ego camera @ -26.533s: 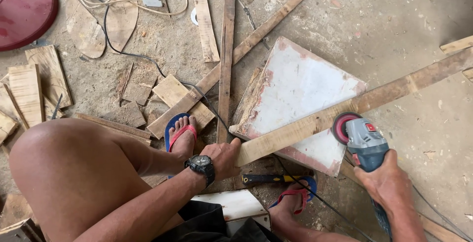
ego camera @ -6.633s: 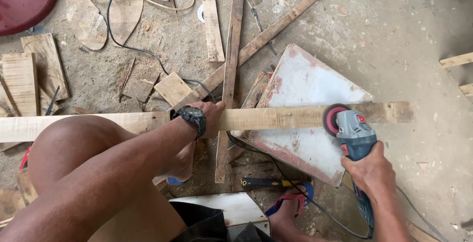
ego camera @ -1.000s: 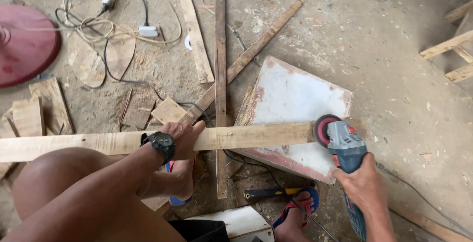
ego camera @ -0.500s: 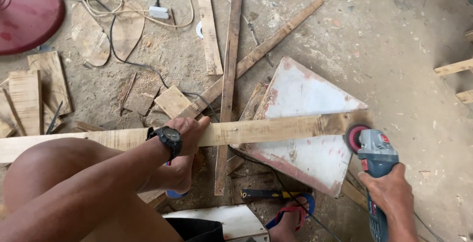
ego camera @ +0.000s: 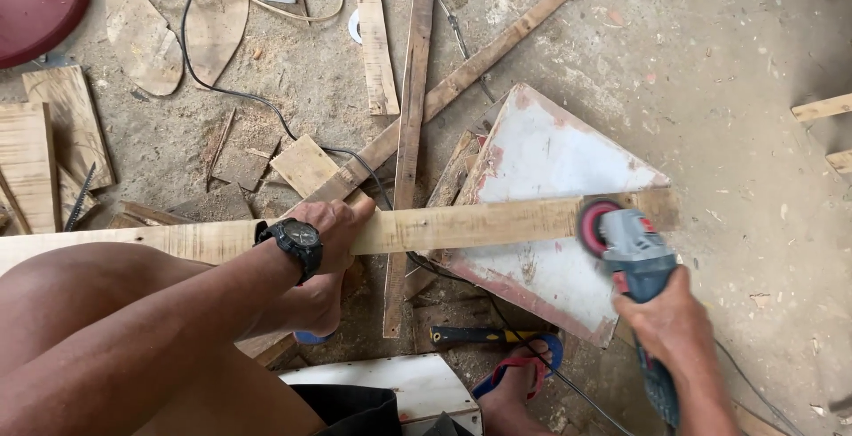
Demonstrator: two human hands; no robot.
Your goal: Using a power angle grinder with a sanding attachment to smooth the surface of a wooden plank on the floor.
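Grinder [ego camera: 632,254] shifted back onto plank [ego camera: 461,225], right hand [ego camera: 670,329] gripping it, left hand [ego camera: 333,232] clasping plank

A long pale wooden plank [ego camera: 461,223] lies level across the view, pinned under the left hand's fingers [ego camera: 342,218] and reaching past them to the right. A grey-blue angle grinder [ego camera: 635,254], gripped in the right hand's fingers [ego camera: 661,312], sets its red disc on the plank near its far end.
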